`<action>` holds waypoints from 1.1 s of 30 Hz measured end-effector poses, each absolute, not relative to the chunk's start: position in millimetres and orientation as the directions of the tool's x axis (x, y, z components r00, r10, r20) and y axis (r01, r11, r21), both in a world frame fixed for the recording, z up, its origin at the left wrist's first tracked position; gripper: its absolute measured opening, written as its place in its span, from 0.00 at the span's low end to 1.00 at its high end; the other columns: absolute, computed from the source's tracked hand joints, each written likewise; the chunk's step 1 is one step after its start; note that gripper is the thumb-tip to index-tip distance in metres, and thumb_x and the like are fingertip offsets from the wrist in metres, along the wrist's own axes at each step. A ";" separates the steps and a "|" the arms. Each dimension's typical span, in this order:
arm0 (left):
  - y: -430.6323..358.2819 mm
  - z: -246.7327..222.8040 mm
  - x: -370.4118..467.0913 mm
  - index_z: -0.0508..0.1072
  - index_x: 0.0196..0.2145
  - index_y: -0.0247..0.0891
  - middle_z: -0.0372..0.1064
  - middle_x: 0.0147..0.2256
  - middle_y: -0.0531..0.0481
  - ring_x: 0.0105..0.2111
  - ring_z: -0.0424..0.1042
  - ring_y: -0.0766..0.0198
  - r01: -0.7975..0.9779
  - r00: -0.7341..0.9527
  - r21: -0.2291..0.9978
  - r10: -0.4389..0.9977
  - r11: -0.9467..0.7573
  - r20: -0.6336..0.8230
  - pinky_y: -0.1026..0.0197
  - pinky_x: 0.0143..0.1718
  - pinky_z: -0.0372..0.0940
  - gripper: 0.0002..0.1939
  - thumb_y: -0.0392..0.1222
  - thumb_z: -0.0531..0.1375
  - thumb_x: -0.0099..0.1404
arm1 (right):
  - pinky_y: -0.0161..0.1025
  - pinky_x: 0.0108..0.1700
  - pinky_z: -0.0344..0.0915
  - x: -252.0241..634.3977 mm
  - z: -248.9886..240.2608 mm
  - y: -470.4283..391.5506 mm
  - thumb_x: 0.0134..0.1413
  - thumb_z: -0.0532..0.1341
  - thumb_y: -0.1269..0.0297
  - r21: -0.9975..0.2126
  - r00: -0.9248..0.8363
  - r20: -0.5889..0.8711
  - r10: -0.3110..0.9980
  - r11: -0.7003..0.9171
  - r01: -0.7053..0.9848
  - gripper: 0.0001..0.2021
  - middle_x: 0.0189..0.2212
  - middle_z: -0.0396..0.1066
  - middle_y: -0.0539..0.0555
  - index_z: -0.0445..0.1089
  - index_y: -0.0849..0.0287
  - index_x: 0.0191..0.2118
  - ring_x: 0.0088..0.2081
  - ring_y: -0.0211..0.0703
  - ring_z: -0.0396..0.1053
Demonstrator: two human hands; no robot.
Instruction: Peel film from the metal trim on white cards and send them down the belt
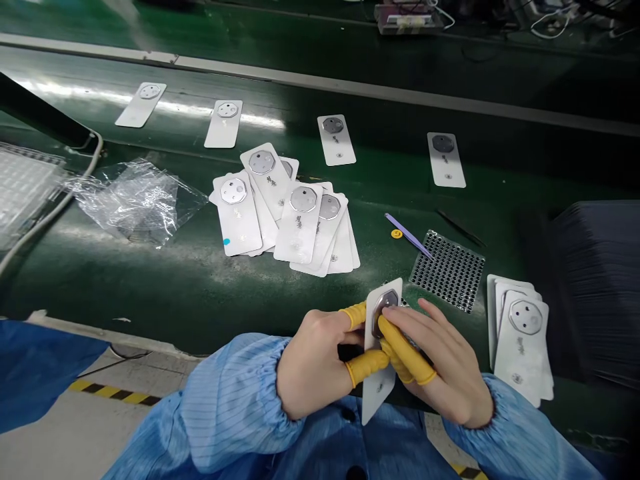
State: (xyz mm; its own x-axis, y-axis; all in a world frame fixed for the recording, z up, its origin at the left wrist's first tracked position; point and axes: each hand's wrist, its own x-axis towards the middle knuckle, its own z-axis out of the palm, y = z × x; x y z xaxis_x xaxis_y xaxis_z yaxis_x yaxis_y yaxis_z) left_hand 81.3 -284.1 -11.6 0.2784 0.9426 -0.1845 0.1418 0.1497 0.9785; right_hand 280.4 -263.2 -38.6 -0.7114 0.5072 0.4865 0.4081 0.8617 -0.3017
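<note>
A white phone back cover with a round-octagonal camera area is held tilted in front of my chest. My left hand grips its left edge, with yellow finger cots on the thumb and a finger. Yellow cots also cover fingers of my right hand, which pinch at the camera area and the right side of the cover. Just beyond my right hand lies a sheet of small black dots, and purple tweezers rest with one tip over it. A yellow smiley sticker sits beside the tweezers.
A loose pile of white covers lies mid-bench; a neater stack is at right. Single covers are spaced along the far strip. Dark tweezers, crumpled plastic film and a dark stack of sheets are around.
</note>
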 end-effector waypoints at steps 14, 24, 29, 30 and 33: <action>-288.0 -11.5 79.8 0.76 0.38 0.35 0.75 0.33 0.48 0.34 0.77 0.59 0.150 0.306 0.971 0.925 0.187 -0.226 0.62 0.40 0.74 0.09 0.34 0.60 0.59 | 0.53 0.52 0.71 280.9 -42.8 -268.7 0.58 0.57 0.68 -0.371 -0.634 0.513 0.579 0.815 0.445 0.20 0.49 0.71 0.64 0.62 0.62 0.57 0.52 0.54 0.70; -287.2 -12.1 83.2 0.78 0.36 0.38 0.77 0.33 0.49 0.34 0.77 0.57 0.267 0.225 0.958 0.960 0.102 -0.165 0.61 0.38 0.74 0.09 0.35 0.59 0.59 | 0.58 0.54 0.68 272.6 -50.2 -272.8 0.60 0.54 0.64 -0.401 -0.681 0.477 0.555 0.827 0.393 0.27 0.61 0.54 0.72 0.54 0.72 0.62 0.61 0.63 0.57; -282.1 -22.3 87.7 0.76 0.41 0.35 0.77 0.39 0.45 0.37 0.77 0.56 0.122 0.238 0.979 0.953 0.163 -0.188 0.58 0.43 0.73 0.12 0.34 0.61 0.58 | 0.61 0.56 0.64 269.9 -65.4 -272.2 0.57 0.58 0.64 -0.527 -0.601 0.481 0.638 0.758 0.384 0.31 0.62 0.53 0.68 0.51 0.66 0.64 0.62 0.63 0.55; -281.7 -23.6 89.9 0.75 0.43 0.35 0.77 0.40 0.44 0.38 0.78 0.55 0.034 0.240 0.979 0.950 0.199 -0.201 0.57 0.44 0.73 0.14 0.35 0.62 0.58 | 0.63 0.57 0.62 268.7 -66.1 -273.5 0.57 0.59 0.63 -0.560 -0.563 0.468 0.681 0.722 0.407 0.30 0.63 0.51 0.66 0.54 0.63 0.63 0.62 0.63 0.54; -279.4 -22.5 96.2 0.70 0.50 0.34 0.76 0.43 0.40 0.39 0.78 0.55 -0.221 0.271 0.926 0.931 0.307 -0.244 0.57 0.42 0.74 0.20 0.39 0.63 0.60 | 0.60 0.59 0.61 267.9 -60.5 -279.5 0.55 0.62 0.60 -0.698 -0.374 0.370 0.850 0.520 0.492 0.30 0.66 0.47 0.61 0.55 0.53 0.62 0.63 0.61 0.53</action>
State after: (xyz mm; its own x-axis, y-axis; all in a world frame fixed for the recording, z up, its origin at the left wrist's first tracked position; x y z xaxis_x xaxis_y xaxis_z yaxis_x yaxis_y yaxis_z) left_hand 96.2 -279.4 -22.5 0.2708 0.9312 -0.2438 -0.2210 0.3067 0.9258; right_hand 267.9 -279.5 -60.5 -0.3745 0.8503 0.3697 0.4921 0.5202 -0.6980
